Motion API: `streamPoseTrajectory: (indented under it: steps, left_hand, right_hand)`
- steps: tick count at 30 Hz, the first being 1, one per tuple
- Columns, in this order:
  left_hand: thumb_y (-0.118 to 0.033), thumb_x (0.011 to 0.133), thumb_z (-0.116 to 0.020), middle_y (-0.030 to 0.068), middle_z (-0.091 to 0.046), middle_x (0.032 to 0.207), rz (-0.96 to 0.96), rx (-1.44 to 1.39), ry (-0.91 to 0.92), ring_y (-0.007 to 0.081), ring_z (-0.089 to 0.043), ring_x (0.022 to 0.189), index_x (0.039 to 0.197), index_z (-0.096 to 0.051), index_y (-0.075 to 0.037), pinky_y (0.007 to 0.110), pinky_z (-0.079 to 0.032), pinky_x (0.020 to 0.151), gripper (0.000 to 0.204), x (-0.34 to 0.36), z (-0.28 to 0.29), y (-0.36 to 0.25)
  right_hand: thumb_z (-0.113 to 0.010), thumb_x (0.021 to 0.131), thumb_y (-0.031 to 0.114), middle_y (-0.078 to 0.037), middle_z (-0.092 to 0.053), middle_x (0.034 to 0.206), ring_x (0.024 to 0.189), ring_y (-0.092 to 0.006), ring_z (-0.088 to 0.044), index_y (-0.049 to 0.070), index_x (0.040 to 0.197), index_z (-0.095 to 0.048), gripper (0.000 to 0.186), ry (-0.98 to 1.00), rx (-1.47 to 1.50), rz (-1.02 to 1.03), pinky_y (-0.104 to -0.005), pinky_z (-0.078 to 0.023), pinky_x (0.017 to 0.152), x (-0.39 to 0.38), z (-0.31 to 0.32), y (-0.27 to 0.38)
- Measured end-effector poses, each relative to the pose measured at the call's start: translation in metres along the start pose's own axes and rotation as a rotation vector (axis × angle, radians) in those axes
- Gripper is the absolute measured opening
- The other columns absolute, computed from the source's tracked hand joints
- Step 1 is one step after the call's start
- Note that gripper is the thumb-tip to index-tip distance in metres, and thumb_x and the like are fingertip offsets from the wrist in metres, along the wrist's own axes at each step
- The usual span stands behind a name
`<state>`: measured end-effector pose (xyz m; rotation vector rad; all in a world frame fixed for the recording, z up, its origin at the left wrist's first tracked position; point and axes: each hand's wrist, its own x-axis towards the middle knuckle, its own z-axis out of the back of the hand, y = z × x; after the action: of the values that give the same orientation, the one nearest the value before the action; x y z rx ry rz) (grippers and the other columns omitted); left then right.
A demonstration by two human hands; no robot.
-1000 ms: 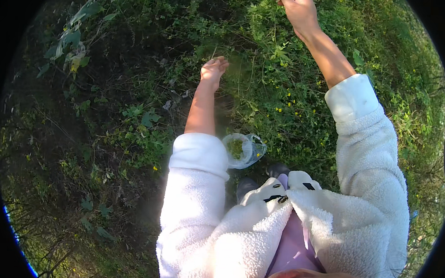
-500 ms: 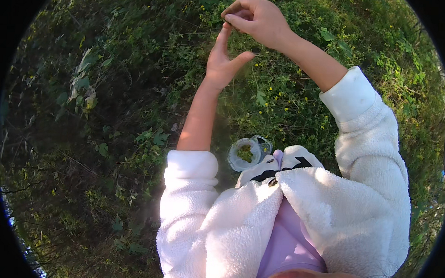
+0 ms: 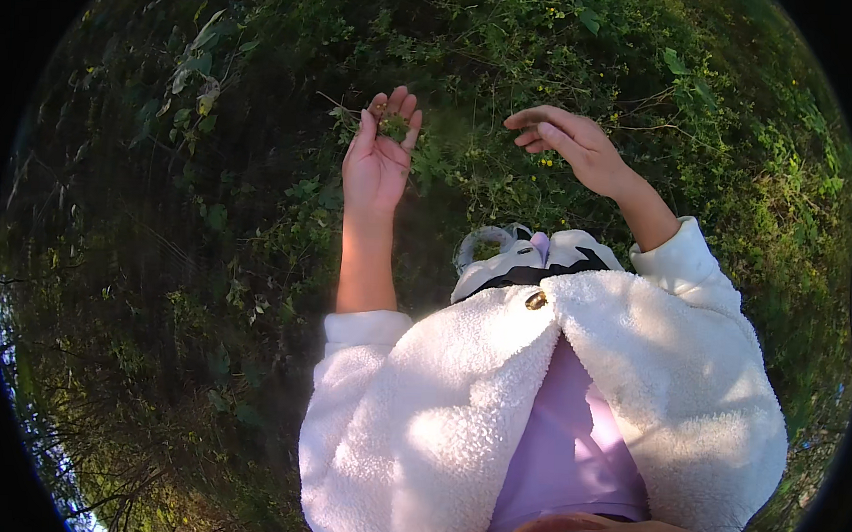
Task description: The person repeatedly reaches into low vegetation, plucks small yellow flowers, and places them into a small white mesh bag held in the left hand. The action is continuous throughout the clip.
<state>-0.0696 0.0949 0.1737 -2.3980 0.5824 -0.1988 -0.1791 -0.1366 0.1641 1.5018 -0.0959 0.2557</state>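
My left hand (image 3: 377, 166) is turned palm up, its fingers cupped around a small clump of green plant bits (image 3: 393, 126). A thin stalk (image 3: 340, 104) shows beside its thumb; I cannot tell whether it belongs to the clump. To the right and apart from it, my right hand (image 3: 580, 151) hangs over the plants with its fingers stretched out and slightly bent. No object shows in its fingers. A clear plastic container (image 3: 466, 249) sits low by my lap, mostly hidden behind my clothing.
Low green plants with small yellow flowers (image 3: 627, 165) cover the ground ahead and to the right. A taller pale-leaved plant (image 3: 200, 70) stands at the far left. Bare twigs (image 3: 127, 485) lie at the lower left.
My hands were together, fingertips touching, farther out; now they are apart and nearer. My left hand has turned palm up with green bits showing. The container is now more hidden.
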Motion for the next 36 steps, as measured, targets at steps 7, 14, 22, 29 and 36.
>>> streamPoseTrajectory:
  steps: [7, 14, 22, 29, 36]
  left_hand:
    - [-0.022, 0.092, -0.032, 0.0138, -0.047, 0.116, -0.100, 0.063, -0.020, 0.0251, -0.042, 0.112, 0.104, -0.048, -0.003, 0.040, -0.031, 0.099, 0.027, -0.019, 0.001, -0.005]
    - [-0.021, 0.092, -0.033, 0.0130, -0.050, 0.113, -0.145, 0.090, -0.056, 0.0248, -0.044, 0.110, 0.102, -0.047, -0.003, 0.040, -0.034, 0.097, 0.026, -0.021, -0.003, 0.003]
    - [-0.022, 0.093, -0.031, 0.0152, -0.051, 0.108, -0.381, 0.123, -0.379, 0.0269, -0.048, 0.105, 0.099, -0.045, -0.001, 0.039, -0.038, 0.093, 0.026, -0.032, 0.007, 0.008]
    - [-0.022, 0.093, -0.030, 0.0148, -0.051, 0.106, -0.456, 0.152, -0.449, 0.0272, -0.049, 0.103, 0.096, -0.046, -0.001, 0.040, -0.039, 0.093, 0.026, -0.036, -0.007, 0.022]
    - [-0.022, 0.092, -0.033, 0.0139, -0.053, 0.102, -0.446, 0.186, -0.478, 0.0257, -0.051, 0.099, 0.095, -0.046, -0.002, 0.041, -0.040, 0.091, 0.024, -0.044, -0.015, 0.051]
  right_hand:
    - [-0.064, 0.072, 0.010, -0.006, -0.049, 0.084, 0.068, -0.0147, -0.053, 0.006, 0.098, -0.052, 0.029, -0.088, -0.372, 0.345, -0.0265, -0.045, 0.060, -0.005, -0.048, 0.013]
    - [-0.063, 0.072, 0.005, -0.006, -0.057, 0.081, 0.067, -0.0149, -0.058, 0.004, 0.085, -0.060, 0.013, -0.114, -0.597, 0.422, -0.0261, -0.046, 0.057, 0.030, -0.050, 0.009]
    - [-0.051, 0.083, 0.005, -0.008, -0.061, 0.084, 0.074, -0.0105, -0.058, -0.001, 0.095, -0.060, 0.017, -0.090, 0.110, -0.128, -0.0218, -0.049, 0.067, 0.027, -0.024, -0.035]
    - [-0.039, 0.090, 0.022, -0.011, -0.054, 0.096, 0.088, -0.0176, -0.053, -0.007, 0.104, -0.049, 0.033, 0.308, 0.895, -0.755, -0.0284, -0.044, 0.081, 0.014, -0.019, -0.062]
    - [-0.042, 0.089, 0.030, -0.006, -0.052, 0.084, 0.075, -0.0129, -0.051, 0.000, 0.089, -0.051, 0.031, 0.625, 0.934, -0.811, -0.0236, -0.044, 0.068, -0.003, -0.034, -0.070]
